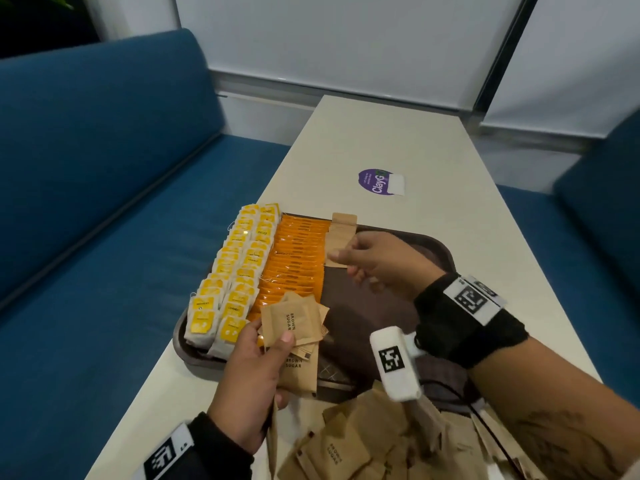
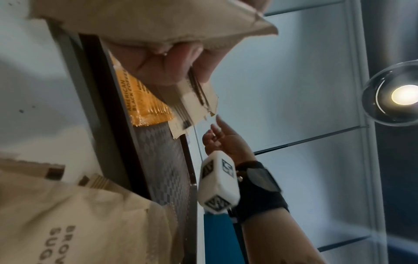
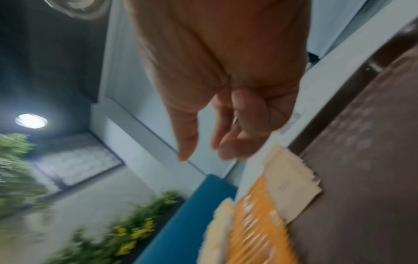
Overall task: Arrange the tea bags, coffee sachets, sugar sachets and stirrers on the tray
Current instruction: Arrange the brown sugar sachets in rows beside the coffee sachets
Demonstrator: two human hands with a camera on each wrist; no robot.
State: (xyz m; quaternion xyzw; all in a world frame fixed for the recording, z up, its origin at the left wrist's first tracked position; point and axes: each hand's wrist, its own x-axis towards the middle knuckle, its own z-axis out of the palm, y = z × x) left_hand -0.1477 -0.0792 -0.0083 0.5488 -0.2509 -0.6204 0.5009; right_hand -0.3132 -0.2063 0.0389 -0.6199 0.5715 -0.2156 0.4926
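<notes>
1. Tray (image 1: pixel 436 249): brown, on a white table (image 1: pixel 381 133), near edge close to the camera.
2. Tea bags (image 1: pixel 230 275): yellow-labelled, 2 rows along the tray's left side, overlapping front to back.
3. Coffee sachets (image 1: pixel 294 261): orange, 1 overlapped row just right of the tea bags, touching them. Left wrist view reads "AMERICAN BLACK COFFEE" on one.
4. Sugar row (image 1: pixel 341 233): short row of brown sachets at the tray's far end, just right of the coffee.
5. Left hand (image 1: pixel 249 375): clamped on a fanned stack (image 1: pixel 294 323) of brown sugar sachets, thumb on top, fingers under. Stack is held above the tray's near left part, over the near end of the coffee row.
6. Right hand (image 1: pixel 384 265): over the tray's far half, fingertips at the near end of the sugar row. Head view shows the fingers touching the nearest sachet; right wrist view shows thumb and fingers loosely extended with a gap between them, nothing pinched. Reads as unclenched.
7. Loose sugar pile (image 1: pixel 363 445): many brown sachets heaped on the table at the near edge, in front of the tray, some overlapping its near rim.
8. Tray's right half shows bare patterned floor.
9. Purple round sticker (image 1: pixel 375 180) on the table beyond the tray, well apart from it.
10. Blue bench (image 1: pixel 104 168) along the table's left side.
</notes>
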